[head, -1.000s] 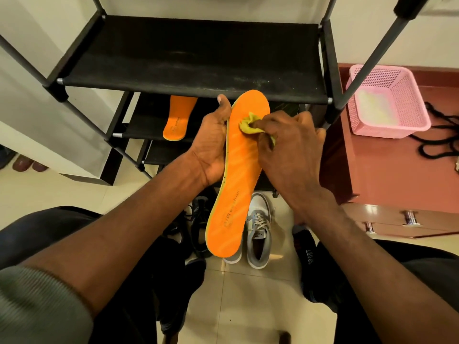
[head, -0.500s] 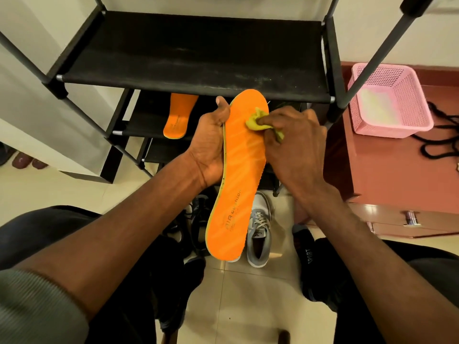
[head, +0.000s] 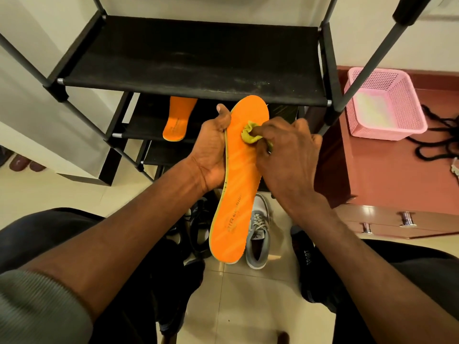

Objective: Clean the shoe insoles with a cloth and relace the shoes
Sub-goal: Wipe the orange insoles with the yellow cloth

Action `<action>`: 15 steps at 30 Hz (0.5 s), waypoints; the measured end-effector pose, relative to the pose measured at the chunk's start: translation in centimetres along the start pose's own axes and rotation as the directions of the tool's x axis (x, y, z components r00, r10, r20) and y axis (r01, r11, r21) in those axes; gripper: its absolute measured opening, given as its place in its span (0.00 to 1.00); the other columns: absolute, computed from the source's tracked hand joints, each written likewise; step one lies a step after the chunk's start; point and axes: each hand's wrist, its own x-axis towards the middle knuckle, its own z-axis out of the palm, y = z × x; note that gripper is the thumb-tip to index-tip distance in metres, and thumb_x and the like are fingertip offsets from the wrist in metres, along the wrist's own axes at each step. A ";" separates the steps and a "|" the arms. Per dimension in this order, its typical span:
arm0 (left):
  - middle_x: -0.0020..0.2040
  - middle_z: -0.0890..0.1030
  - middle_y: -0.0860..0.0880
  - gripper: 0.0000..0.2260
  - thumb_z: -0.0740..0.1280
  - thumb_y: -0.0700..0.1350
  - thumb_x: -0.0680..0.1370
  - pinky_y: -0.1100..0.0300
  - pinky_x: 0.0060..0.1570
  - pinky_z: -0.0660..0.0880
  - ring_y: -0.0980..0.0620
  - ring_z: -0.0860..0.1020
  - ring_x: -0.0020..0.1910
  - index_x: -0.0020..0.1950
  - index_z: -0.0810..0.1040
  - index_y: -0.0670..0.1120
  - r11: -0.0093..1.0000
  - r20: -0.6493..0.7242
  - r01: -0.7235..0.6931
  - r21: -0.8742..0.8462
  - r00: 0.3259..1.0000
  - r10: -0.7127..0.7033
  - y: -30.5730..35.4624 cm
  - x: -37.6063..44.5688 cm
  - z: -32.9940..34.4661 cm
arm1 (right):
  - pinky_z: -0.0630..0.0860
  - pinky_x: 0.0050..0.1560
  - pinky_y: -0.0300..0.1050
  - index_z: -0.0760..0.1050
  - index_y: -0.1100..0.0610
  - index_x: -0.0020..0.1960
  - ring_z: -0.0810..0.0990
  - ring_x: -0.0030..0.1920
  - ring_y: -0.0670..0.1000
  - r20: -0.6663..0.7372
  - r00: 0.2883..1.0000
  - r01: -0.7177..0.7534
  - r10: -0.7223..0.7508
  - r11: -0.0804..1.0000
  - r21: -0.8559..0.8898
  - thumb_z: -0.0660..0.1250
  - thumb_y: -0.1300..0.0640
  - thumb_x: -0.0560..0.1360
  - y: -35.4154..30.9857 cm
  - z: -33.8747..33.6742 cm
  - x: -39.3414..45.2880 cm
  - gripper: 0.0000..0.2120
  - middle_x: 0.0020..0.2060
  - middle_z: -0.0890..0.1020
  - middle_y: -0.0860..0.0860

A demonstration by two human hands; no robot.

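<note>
My left hand grips the left edge of a long orange insole, held upright with its toe end up in front of the rack. My right hand is closed on a small bunched yellow-green cloth and presses it onto the insole's upper part. A second orange insole lies on the rack's middle shelf, partly hidden by the top shelf. A grey shoe with white laces stands on the floor below, partly behind the held insole. Dark shoes sit left of it.
A black shoe rack stands straight ahead. To the right is a reddish-brown cabinet bearing a pink plastic basket and black laces. My knees frame the tiled floor. Brown shoes lie far left.
My right hand with the cloth has slid a little down and left across the upper insole. My left hand keeps its hold, and the insole has barely shifted.
</note>
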 end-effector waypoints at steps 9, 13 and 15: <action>0.61 0.84 0.39 0.31 0.51 0.64 0.85 0.45 0.55 0.83 0.41 0.85 0.57 0.70 0.76 0.41 1.000 0.017 0.030 -0.007 0.999 -0.030 0.0 -0.4 -0.2 | 0.67 0.49 0.54 0.85 0.44 0.57 0.75 0.49 0.53 -0.023 0.996 0.089 -0.088 0.995 0.035 0.70 0.56 0.78 -0.6 -0.3 -0.4 0.12 0.55 0.85 0.40; 0.58 0.85 0.39 0.30 0.49 0.63 0.86 0.46 0.49 0.85 0.42 0.86 0.53 0.67 0.77 0.42 0.999 0.015 0.014 0.046 1.000 -0.015 -0.1 -0.5 0.5 | 0.74 0.49 0.54 0.85 0.46 0.60 0.76 0.50 0.53 0.037 0.998 -0.053 0.048 0.990 0.128 0.69 0.58 0.79 1.4 -0.1 1.2 0.13 0.55 0.85 0.43; 0.62 0.83 0.38 0.32 0.50 0.65 0.85 0.46 0.55 0.83 0.41 0.84 0.58 0.69 0.77 0.40 0.999 0.018 0.023 0.030 1.000 -0.024 -0.1 -0.4 0.4 | 0.75 0.47 0.51 0.86 0.50 0.59 0.75 0.47 0.53 0.021 0.999 0.018 -0.024 0.967 0.254 0.70 0.62 0.76 0.1 0.4 0.2 0.14 0.53 0.86 0.44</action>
